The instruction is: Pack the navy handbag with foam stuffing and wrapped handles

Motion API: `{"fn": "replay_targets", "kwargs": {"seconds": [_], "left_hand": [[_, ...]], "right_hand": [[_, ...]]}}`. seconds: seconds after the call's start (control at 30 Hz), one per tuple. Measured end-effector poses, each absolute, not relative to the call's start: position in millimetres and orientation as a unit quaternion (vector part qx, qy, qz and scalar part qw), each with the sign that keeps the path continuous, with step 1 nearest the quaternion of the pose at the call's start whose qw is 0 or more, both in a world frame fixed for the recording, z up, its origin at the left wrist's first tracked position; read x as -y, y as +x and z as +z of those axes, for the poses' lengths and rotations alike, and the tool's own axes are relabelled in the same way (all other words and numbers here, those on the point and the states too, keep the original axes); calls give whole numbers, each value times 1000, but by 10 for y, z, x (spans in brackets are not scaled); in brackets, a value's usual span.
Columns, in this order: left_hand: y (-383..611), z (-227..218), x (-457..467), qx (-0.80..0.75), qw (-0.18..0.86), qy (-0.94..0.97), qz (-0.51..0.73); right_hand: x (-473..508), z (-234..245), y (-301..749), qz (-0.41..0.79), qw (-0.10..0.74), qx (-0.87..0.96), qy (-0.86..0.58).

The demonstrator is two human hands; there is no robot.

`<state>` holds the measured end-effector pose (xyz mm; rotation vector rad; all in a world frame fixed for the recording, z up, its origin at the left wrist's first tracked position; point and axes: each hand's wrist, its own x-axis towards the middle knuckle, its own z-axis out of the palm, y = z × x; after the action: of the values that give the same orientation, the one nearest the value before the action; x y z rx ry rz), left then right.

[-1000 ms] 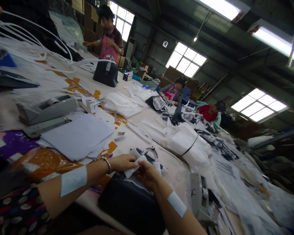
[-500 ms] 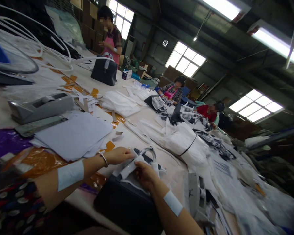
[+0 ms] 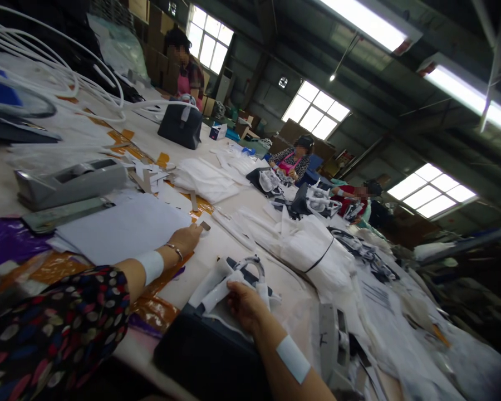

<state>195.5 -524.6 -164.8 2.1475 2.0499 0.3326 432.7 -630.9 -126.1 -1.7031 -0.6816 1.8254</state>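
Observation:
A dark handbag (image 3: 209, 356) lies at the near table edge, its handle wrapped in white paper (image 3: 217, 285). My right hand (image 3: 242, 303) rests on the bag's top, fingers closed on the wrapped handle. My left hand (image 3: 186, 238) is stretched out across the table, fingertips touching a small strip of tape (image 3: 205, 225) beside a stack of white sheets (image 3: 125, 229). Its fingers lie mostly flat.
A grey tape dispenser (image 3: 73, 181) stands at left, another dispenser (image 3: 334, 340) at right. Another dark bag (image 3: 180, 126) stands further up the table among white wrapping piles (image 3: 313, 245) and white tubing (image 3: 67, 78). Three other people work along the far side.
My left hand has left the bag's handle and reached forward to the tape strip by the white sheets. My right hand stays on the wrapped handle.

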Motion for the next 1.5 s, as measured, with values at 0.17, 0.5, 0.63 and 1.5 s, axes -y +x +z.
{"fn": "replay_targets", "kwargs": {"seconds": [0.17, 0.5, 0.63, 1.5], "left_hand": [[1847, -1695, 5282, -683, 81, 719, 102], [1929, -1570, 5247, -645, 175, 739, 87], [1869, -1566, 5202, -654, 197, 727, 68], [2048, -1325, 5712, -626, 398, 624, 246]], "right_hand": [[6306, -1255, 4315, 675, 274, 263, -632], [6325, -1297, 4328, 681, 287, 285, -611], [6319, -1272, 4319, 678, 280, 291, -615], [6322, -1362, 4352, 677, 284, 312, -603]]}}
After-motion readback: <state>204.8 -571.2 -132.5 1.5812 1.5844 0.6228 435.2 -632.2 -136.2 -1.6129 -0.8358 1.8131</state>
